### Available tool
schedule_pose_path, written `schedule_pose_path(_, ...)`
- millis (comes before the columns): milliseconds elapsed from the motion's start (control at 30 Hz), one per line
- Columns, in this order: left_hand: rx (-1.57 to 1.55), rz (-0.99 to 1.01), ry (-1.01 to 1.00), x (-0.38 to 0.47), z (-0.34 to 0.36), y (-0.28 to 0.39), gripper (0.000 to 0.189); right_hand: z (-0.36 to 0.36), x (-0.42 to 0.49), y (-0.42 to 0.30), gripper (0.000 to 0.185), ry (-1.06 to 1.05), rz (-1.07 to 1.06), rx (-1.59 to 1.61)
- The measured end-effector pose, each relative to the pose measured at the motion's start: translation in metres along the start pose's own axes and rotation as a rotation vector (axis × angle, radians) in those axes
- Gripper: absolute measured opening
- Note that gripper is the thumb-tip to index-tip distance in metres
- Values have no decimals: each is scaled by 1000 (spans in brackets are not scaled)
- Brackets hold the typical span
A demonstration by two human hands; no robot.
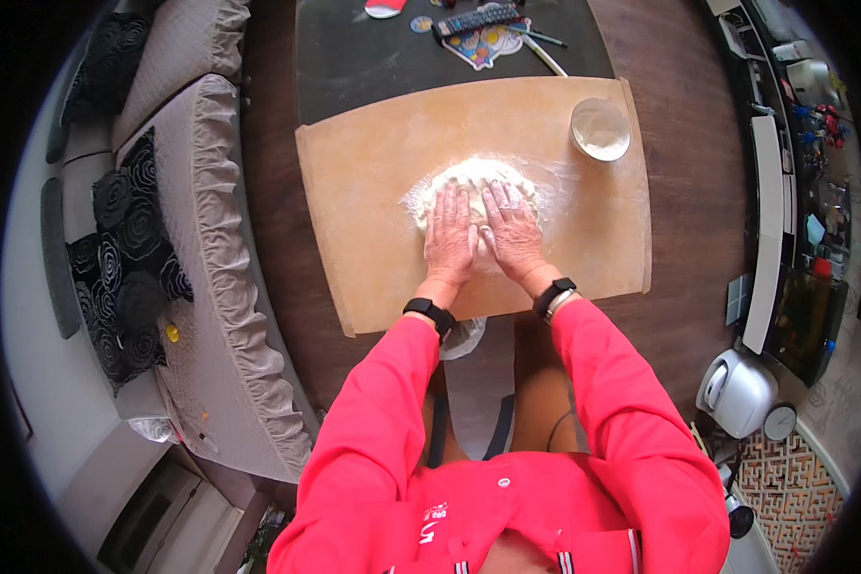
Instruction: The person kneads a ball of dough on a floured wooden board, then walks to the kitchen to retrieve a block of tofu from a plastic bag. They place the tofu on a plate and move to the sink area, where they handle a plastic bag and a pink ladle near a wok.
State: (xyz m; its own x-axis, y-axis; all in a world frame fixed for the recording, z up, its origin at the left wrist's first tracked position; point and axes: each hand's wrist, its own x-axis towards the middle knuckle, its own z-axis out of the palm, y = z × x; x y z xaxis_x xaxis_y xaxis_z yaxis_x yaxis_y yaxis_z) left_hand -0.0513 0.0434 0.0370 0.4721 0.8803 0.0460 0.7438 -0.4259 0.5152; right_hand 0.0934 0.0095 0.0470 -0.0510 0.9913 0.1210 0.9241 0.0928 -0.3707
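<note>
A pale, floury mass of dough (477,174) lies near the middle of a wooden board (373,179), with loose white flour around it. My left hand (450,233) rests flat on the dough's left part, fingers pointing away from me. On the right part lies my right hand (511,228), palm down, its thumb close to the left thumb. Flour dusts the fingers of both hands, and they hide the near part of the dough. A round metal container (600,130) holding flour stands at the board's far right corner.
Beyond the board, the dark tabletop (359,64) carries a remote control (478,22), a colourful cutout (484,49) and pens. A sofa with a ruffled cover (219,215) stands at left. At right are a long cabinet with a television (796,323) and a white appliance (737,393).
</note>
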Motion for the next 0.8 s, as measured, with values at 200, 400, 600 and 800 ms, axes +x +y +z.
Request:
schedule_pose_path(200,-1402,-831,-60,10,-7,2,30,-2,5,4,41,-68,1008,1679)
schedule_pose_path(400,-1601,-989,-139,23,-5,-3,27,6,12,13,38,-88,1117,2038)
schedule_pose_path(600,65,85,240,-5,9,0,38,4,-5,-19,23,100,759,935)
schedule_pose_path(800,-356,38,125,1,5,-21,52,10,11,-33,30,366,397,370)
